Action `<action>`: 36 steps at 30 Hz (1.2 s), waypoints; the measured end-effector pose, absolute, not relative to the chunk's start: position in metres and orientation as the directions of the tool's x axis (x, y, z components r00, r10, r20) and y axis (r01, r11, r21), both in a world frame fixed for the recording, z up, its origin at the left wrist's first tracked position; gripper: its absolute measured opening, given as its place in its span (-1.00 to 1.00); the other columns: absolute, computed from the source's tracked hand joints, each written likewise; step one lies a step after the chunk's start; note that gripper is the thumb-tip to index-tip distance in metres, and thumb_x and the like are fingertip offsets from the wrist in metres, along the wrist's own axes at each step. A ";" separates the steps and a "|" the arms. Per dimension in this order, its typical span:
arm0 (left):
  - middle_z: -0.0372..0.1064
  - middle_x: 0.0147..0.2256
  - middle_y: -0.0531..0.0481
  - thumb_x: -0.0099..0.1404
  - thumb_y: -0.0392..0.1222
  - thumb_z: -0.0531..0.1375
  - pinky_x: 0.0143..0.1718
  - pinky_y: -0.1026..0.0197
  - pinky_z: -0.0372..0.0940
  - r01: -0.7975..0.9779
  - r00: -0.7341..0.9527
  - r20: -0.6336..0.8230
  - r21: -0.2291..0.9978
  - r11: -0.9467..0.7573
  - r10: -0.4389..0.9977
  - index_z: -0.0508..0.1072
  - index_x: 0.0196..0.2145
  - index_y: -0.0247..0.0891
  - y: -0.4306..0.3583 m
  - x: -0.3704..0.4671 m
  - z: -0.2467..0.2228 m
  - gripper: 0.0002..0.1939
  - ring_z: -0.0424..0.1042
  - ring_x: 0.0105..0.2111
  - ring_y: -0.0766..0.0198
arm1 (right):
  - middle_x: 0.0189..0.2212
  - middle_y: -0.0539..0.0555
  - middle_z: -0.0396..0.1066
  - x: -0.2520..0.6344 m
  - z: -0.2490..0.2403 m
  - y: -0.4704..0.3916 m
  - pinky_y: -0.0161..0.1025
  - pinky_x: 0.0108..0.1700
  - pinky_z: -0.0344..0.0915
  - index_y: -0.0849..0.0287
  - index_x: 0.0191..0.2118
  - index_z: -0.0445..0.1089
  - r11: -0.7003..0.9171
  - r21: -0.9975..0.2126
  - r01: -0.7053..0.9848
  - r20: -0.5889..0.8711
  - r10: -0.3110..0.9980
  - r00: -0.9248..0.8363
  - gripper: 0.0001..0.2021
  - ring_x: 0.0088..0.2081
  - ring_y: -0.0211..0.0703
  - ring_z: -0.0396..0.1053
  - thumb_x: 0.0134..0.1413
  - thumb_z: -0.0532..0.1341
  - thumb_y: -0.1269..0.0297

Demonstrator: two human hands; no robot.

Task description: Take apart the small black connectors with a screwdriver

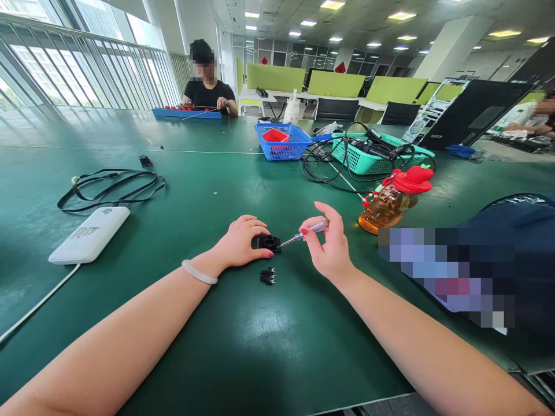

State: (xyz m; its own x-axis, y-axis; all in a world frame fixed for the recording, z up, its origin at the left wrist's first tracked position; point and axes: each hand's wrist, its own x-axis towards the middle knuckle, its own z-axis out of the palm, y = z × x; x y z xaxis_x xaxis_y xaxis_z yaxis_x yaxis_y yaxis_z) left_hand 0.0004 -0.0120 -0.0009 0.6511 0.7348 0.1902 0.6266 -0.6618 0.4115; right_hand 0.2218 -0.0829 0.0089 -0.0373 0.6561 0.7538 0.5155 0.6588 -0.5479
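Right hand (327, 245) is closed on a screwdriver (318, 227), handle pinched by thumb and fingers, apparently for fine control; its tip sits at the right edge of a black part (269, 242). Left hand (243, 240), half-curled, grips that part against the table (260, 346), presumably as a brace. A small black piece (267, 276) lies just nearer the body. Bare surface extends to the near edge; bottle (388, 202) limits room rightward.
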 end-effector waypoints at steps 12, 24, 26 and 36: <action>0.39 0.08 -0.12 0.06 0.11 0.37 0.22 -0.18 0.08 0.636 0.636 0.187 0.423 -0.646 0.749 0.48 -0.17 -0.18 -0.010 0.002 -0.005 -0.55 0.18 0.19 -0.08 | -0.25 0.02 0.44 0.221 0.014 -0.086 -0.06 -0.10 0.42 -0.06 0.23 0.03 0.741 -0.400 0.539 0.710 0.623 -0.329 -0.51 -0.24 -0.16 0.42 0.25 0.08 0.44; 0.41 0.06 -0.11 0.05 0.09 0.37 0.21 -0.18 0.10 0.619 0.637 0.200 0.443 -0.648 0.745 0.50 -0.18 -0.16 -0.011 0.001 -0.004 -0.58 0.20 0.17 -0.08 | -0.22 0.03 0.49 0.217 0.011 -0.087 -0.07 -0.06 0.44 -0.05 0.19 0.08 0.698 -0.576 0.426 0.695 0.692 -0.194 -0.62 -0.18 -0.18 0.48 0.33 0.01 0.40; 0.41 0.06 -0.10 0.07 0.09 0.37 0.21 -0.18 0.09 0.608 0.648 0.203 0.443 -0.659 0.734 0.50 -0.16 -0.15 -0.010 0.001 -0.005 -0.58 0.20 0.17 -0.07 | -0.21 0.04 0.49 0.218 0.009 -0.085 -0.07 -0.07 0.45 -0.03 0.12 0.12 0.650 -0.633 0.420 0.692 0.718 -0.070 -0.71 -0.18 -0.17 0.50 0.34 0.00 0.36; 0.37 0.11 -0.09 0.11 0.10 0.34 0.23 -0.19 0.06 0.623 0.655 0.164 0.436 -0.649 0.738 0.52 -0.08 -0.12 -0.010 0.000 -0.005 -0.55 0.16 0.19 -0.08 | -0.17 0.07 0.47 0.222 0.005 -0.078 0.00 0.02 0.41 0.00 0.07 0.10 0.547 -0.771 0.327 0.554 0.829 -0.080 -0.77 -0.12 -0.15 0.49 0.34 0.01 0.29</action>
State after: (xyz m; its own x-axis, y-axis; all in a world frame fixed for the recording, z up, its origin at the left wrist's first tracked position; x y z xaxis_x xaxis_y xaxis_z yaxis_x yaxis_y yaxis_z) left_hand 0.0005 -0.0096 -0.0050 0.6546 0.7380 0.1640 0.6227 -0.6494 0.4365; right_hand 0.2220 -0.0782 0.0048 -0.0804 0.8288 0.5537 0.3265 0.5467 -0.7710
